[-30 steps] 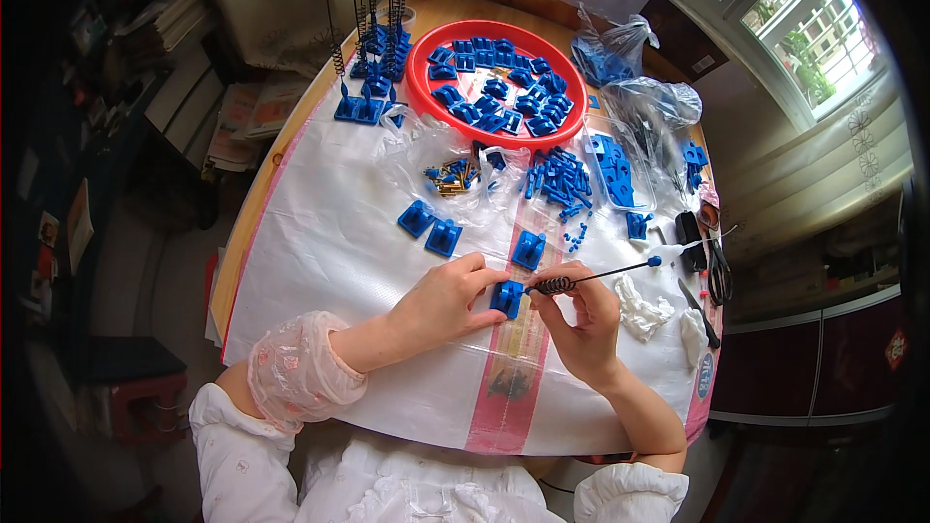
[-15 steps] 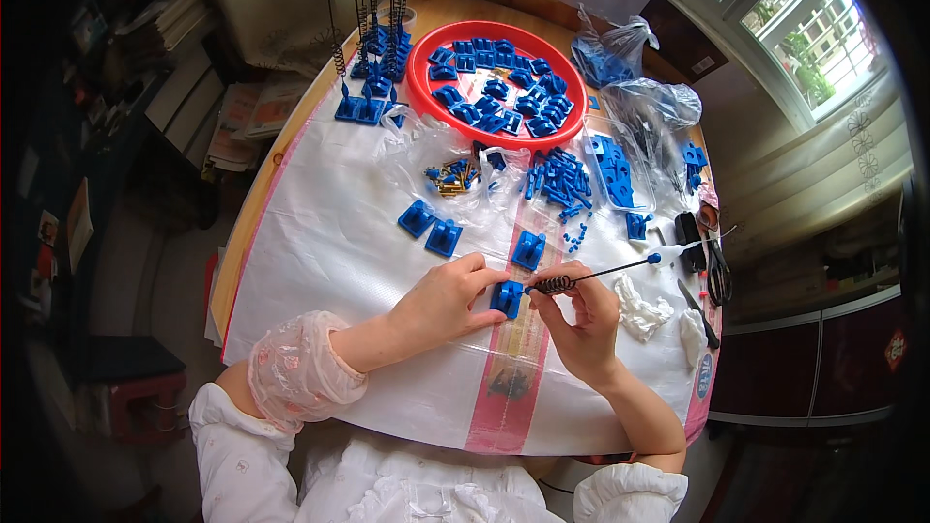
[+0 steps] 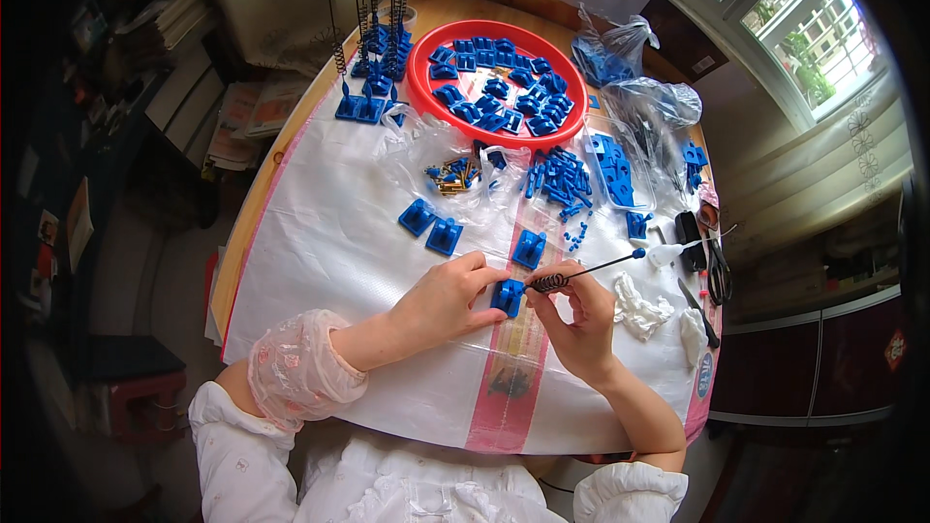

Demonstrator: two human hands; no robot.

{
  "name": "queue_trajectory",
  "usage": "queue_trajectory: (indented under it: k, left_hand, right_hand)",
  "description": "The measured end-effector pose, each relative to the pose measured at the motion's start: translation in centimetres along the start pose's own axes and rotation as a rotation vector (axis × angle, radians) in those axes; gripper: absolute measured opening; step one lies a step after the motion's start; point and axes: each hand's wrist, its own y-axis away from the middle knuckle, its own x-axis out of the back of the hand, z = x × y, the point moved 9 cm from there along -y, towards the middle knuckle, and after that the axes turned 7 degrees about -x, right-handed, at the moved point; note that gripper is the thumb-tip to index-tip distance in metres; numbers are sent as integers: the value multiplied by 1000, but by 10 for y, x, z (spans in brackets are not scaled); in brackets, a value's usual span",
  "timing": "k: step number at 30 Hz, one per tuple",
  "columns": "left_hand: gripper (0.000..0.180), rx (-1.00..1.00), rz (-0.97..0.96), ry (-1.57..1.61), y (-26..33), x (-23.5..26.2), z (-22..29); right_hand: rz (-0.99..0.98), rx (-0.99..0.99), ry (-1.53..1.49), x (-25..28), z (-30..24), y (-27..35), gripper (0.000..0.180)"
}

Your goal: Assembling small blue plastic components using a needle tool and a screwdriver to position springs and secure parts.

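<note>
Between the thumb and fingers of my left hand [image 3: 455, 292] is a blue plastic base [image 3: 507, 298], kept against the white sheet. My right hand [image 3: 578, 324] pinches a black spring rod [image 3: 552, 282] by its coiled part, with the coil's end up against the right side of that base. The rod's thin stem points up and right to a blue bead [image 3: 638, 253]. Whether the coil's end sits inside the base is hidden by my fingers. Just beyond lies another blue base [image 3: 528, 249], and two more blue bases [image 3: 444, 236] rest farther left.
A red round tray [image 3: 419, 102] holds many blue bases at the back. Finished-looking rods on bases [image 3: 360, 108] stand at the far left. Brass pieces [image 3: 453, 174], blue pegs [image 3: 559, 177] and a clear box [image 3: 620, 174] lie mid-table. Scissors [image 3: 718, 276], a white bottle [image 3: 665, 255] and crumpled tissue [image 3: 639, 310] lie right.
The rod's beaded tip has swung slightly left and toward the far side. My right hand has shifted a little left; my left hand and the base hold still.
</note>
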Motion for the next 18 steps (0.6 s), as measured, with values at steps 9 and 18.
queue_trajectory:
  k: [9,18]
  left_hand:
    - [51,-4,5,3,0,0,-1]
    - [50,-3,6,5,0,0,0]
  right_hand:
    - [-12,22,52,-3,-3,-2,23]
    - [62,23,10,7,-8,0,25]
